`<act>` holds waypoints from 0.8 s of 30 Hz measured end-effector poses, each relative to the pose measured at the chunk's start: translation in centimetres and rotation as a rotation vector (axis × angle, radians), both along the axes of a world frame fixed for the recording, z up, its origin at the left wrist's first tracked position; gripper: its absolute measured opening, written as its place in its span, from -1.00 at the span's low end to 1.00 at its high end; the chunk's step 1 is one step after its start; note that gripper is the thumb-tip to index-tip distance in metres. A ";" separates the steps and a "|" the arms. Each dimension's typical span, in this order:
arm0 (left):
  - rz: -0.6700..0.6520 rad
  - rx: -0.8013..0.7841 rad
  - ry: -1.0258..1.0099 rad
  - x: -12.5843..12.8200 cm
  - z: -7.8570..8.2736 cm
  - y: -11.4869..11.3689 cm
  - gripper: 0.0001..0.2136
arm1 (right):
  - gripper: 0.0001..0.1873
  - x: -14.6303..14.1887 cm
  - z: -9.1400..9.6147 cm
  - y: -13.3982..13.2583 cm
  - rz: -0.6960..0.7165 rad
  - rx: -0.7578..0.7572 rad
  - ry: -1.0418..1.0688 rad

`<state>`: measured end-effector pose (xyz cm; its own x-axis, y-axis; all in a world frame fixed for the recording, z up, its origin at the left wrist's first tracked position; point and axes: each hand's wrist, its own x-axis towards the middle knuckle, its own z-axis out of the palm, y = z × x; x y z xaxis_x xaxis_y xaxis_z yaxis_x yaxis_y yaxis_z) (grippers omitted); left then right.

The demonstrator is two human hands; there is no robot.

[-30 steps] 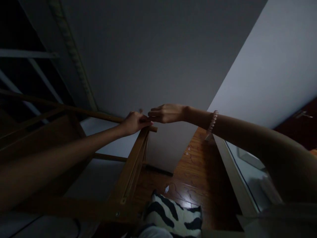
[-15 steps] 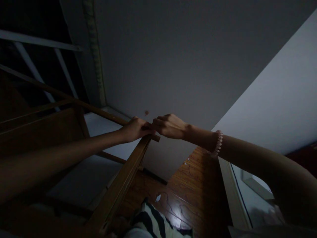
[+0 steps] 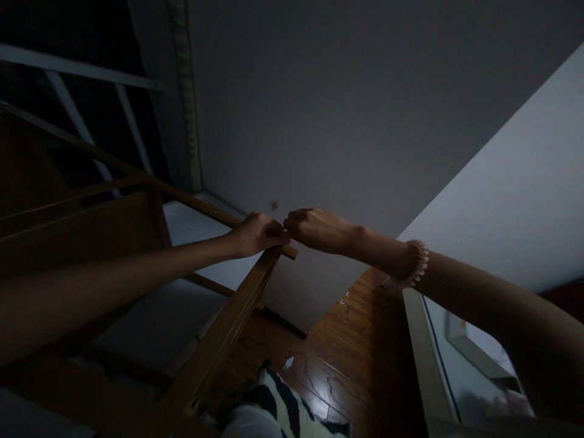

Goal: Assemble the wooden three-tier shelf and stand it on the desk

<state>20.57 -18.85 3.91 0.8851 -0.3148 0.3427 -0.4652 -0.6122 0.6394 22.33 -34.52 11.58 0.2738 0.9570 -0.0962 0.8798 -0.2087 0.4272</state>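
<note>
In a dim room I reach both arms out to the far corner of a wooden frame (image 3: 219,340), where its long side rail meets a thin crossbar (image 3: 196,207). My left hand (image 3: 255,234) is curled over that corner, fingers closed on the wood. My right hand (image 3: 317,230) comes from the right with a beaded bracelet (image 3: 415,264) on its wrist. Its fingers are bent and pinched together at the end of the crossbar, touching my left fingertips. What they pinch is too small and dark to make out.
A grey wall (image 3: 365,121) stands right behind the corner, with a small dark spot (image 3: 274,205) on it. Below lies a glossy wooden floor (image 3: 347,347) and a zebra-striped cushion (image 3: 283,407). A pale door frame (image 3: 424,359) runs along the right.
My right hand has gone from flat, stretched fingers to a curled pinch against the left hand. The view has tilted, so the frame corner sits slightly lower and further right.
</note>
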 end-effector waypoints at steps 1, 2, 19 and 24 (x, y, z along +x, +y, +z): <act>-0.003 0.001 0.008 -0.1 0.1 -0.1 -0.70 | -0.76 0.1 -0.1 -0.2 -0.010 0.008 -0.006; 0.000 0.000 0.012 -0.2 0.2 -0.1 -0.72 | -0.76 0.1 -0.1 -0.2 -0.032 0.025 -0.012; -0.047 0.035 -0.060 -0.1 0.3 -0.4 -0.77 | -0.67 -0.2 -0.7 0.6 -0.453 0.202 0.127; -0.016 0.035 -0.047 0.0 0.5 -0.6 -0.73 | -0.79 -0.9 0.9 -0.5 0.009 0.069 -0.144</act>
